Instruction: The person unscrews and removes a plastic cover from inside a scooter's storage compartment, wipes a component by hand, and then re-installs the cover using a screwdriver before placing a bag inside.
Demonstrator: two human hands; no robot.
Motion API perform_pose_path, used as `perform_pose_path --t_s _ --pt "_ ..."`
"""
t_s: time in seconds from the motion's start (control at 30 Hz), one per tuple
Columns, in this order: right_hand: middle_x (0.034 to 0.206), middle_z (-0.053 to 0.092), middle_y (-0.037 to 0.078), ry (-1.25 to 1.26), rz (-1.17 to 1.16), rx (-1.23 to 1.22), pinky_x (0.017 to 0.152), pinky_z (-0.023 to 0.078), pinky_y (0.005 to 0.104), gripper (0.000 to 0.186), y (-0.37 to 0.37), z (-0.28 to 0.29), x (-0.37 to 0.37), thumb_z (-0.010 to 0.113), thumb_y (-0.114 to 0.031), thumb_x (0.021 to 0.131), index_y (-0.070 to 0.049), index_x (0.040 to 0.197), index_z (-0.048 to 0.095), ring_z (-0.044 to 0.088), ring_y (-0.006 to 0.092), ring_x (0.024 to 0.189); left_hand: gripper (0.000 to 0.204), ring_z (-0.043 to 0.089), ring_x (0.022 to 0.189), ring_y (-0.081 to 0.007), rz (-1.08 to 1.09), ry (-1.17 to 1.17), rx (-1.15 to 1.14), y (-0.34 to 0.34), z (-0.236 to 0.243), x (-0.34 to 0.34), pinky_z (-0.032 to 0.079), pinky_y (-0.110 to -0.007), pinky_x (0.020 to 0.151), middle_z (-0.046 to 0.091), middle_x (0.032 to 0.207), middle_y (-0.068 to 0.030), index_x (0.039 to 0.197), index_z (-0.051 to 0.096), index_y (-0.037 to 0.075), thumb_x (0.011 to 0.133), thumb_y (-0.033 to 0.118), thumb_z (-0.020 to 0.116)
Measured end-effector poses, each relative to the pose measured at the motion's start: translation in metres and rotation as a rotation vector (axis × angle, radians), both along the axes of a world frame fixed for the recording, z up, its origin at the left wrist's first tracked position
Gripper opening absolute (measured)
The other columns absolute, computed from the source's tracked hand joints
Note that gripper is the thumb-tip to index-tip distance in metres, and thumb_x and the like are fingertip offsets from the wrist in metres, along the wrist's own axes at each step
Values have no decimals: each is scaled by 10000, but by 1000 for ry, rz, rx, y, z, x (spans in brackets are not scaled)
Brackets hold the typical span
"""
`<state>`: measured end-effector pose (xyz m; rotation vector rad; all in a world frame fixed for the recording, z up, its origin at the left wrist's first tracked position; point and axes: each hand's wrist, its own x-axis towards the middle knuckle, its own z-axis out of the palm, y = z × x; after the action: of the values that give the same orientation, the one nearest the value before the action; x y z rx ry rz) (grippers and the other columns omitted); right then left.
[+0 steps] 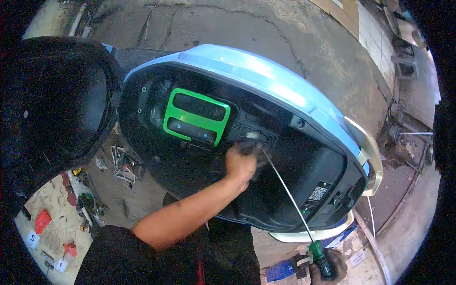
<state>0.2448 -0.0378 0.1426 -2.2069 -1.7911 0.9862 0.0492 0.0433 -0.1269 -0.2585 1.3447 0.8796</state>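
A blue scooter stands in front of me with its black under-seat compartment uncovered. My left hand reaches into the middle of it, fingers bent in against a dark recess. Whatever those fingers hold is lost in shadow. In my right hand, at the lower right, is a long screwdriver with a green and black handle. Its thin shaft slants up and left, and the tip ends beside my left fingers. Just left of the recess sits a bright green frame with two openings.
The raised black seat fills the left side. A pale grab rail rings the scooter's right end. Tools and metal parts lie on the floor at lower left, near red packets. A blue item lies below the scooter.
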Motion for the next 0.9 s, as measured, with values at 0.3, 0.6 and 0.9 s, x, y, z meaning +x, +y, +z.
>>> perform_pose_path --t_s 0.3,0.6,0.9 --pt "889 625 220 -86 152 4 744 496 373 336 43 0 -44 705 -54 675 82 969 619 621 329 790 246 618 853 -188 -328 12 186 1 -25 3 538 -332 711 646 932 -76 1014 614 37 779 -28 577" --pt "881 653 190 -164 401 94 755 499 402 289 73 9 -79 705 -62 699 66 947 632 624 353 809 304 612 855 -201 -493 79 257 -3 -32 3 488 -332 782 639 966 -80 1042 596 51 740 47 624" --pt "775 617 157 -408 362 -224 754 444 428 396 97 29 -143 663 -143 713 -24 1071 544 617 278 791 477 566 945 -334 -711 321 388 -12 16 6 442 -431 853 591 993 -159 1152 497 21 726 149 667"
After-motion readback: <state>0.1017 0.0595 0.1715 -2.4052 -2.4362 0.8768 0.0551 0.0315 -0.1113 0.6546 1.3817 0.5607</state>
